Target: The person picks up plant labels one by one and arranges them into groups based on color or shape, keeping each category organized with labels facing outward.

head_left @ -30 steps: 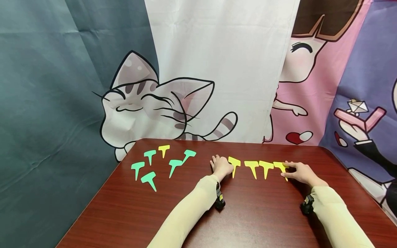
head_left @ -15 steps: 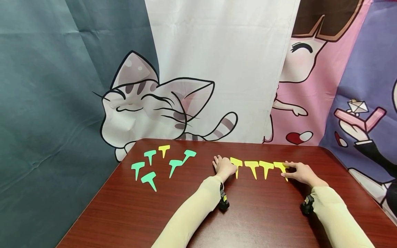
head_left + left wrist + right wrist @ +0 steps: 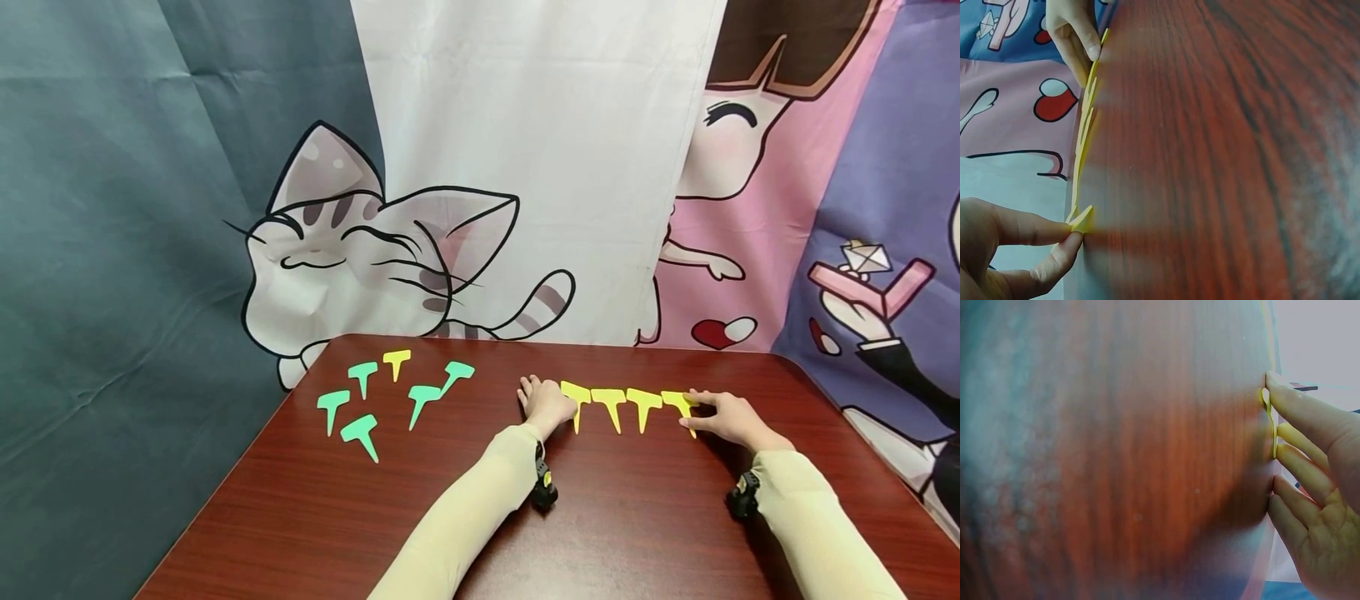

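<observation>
My left hand [image 3: 547, 406] pinches a yellow T-shaped plant label [image 3: 576, 392] between thumb and finger, at the left end of a yellow row. In the left wrist view this label [image 3: 1083, 220] is tilted up from the wood at its near end. Two more yellow labels, one left [image 3: 609, 397] and one right [image 3: 644, 401], lie flat in the row's middle, stems towards me. My right hand [image 3: 731, 417] rests on the rightmost yellow label [image 3: 674, 399], fingers fairly straight, thumb by the stem and forefinger at the crossbar. Its crossbar is partly hidden under the fingers.
On the left of the brown table [image 3: 615, 517] lie several green T-shaped labels, among them a front one [image 3: 360, 430] and a back one [image 3: 458, 372]. One yellow label [image 3: 397, 359] lies behind them. A cartoon-printed cloth [image 3: 480, 267] hangs behind the table.
My left hand has slid right with its yellow label, closing the gap to the neighbouring label in the row. The right hand and the green labels have stayed put.
</observation>
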A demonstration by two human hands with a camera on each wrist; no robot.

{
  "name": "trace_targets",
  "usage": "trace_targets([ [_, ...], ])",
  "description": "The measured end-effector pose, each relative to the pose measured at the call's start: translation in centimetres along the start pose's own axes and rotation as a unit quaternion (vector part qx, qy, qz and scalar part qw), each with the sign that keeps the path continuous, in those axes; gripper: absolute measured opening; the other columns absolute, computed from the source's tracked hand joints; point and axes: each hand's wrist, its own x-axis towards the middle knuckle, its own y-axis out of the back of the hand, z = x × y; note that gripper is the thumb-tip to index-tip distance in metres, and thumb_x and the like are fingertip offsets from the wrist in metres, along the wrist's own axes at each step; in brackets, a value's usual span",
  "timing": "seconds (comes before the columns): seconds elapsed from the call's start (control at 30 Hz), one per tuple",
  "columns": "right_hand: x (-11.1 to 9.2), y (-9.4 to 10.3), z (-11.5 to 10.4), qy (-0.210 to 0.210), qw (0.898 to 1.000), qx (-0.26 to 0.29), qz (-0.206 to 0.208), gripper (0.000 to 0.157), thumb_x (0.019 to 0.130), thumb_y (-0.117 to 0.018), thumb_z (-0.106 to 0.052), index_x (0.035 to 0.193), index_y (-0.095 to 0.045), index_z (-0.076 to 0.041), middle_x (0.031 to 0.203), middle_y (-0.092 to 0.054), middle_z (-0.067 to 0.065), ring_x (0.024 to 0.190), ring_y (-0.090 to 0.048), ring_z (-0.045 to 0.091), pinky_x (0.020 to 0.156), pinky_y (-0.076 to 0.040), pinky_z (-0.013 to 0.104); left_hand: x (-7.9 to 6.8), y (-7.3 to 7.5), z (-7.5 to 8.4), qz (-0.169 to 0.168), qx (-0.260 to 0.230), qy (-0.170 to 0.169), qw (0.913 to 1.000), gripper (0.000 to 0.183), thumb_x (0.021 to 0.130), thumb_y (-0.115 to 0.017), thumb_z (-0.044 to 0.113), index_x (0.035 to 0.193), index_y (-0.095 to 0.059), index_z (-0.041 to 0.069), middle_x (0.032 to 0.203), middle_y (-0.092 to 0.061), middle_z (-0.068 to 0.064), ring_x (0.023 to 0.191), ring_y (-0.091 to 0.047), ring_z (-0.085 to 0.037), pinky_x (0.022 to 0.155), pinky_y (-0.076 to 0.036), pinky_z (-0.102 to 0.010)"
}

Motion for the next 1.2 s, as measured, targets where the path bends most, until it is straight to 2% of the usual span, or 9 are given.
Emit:
trace_targets([
  [0.4,0.14,-0.06,0.16,0.001,1.0,0.0,0.004,0.073,0.077,-0.073,-0.046,0.13,-0.055,0.001,0.132,-0.049,0.03,0.123,-0.04,0.055,0.096,-0.033,0.067,0.07,-0.19,0.03,0.005,0.002,-0.002,1.0,0.012,0.076,-0.062,0.017,0.067,-0.06,0.01,0.15,-0.033,-0.023,0.145,-0.016,-0.038,0.117,-0.015,-0.049],
  [1.07,0.1,-0.08,0.09,-0.003,1.0,0.003,-0.004,0.075,0.077,-0.073,-0.047,0.131,-0.054,0.001,0.133,-0.047,0.03,0.124,-0.039,0.055,0.097,-0.033,0.067,0.08,-0.25,-0.11,0.005,0.012,-0.009,0.9999,0.008,0.072,-0.064,0.017,0.075,-0.062,0.009,0.149,-0.033,-0.023,0.145,-0.017,-0.038,0.117,-0.017,-0.049],
  [1.2,-0.1,0.08,0.07,-0.003,1.0,0.004,-0.003,0.074,0.078,-0.072,-0.047,0.131,-0.054,0.001,0.133,-0.047,0.031,0.123,-0.038,0.056,0.096,-0.032,0.068,0.05,-0.08,-0.16,0.0,0.011,-0.011,0.9999,0.009,0.073,-0.066,0.017,0.071,-0.061,0.01,0.15,-0.033,-0.023,0.145,-0.016,-0.038,0.117,-0.017,-0.049],
])
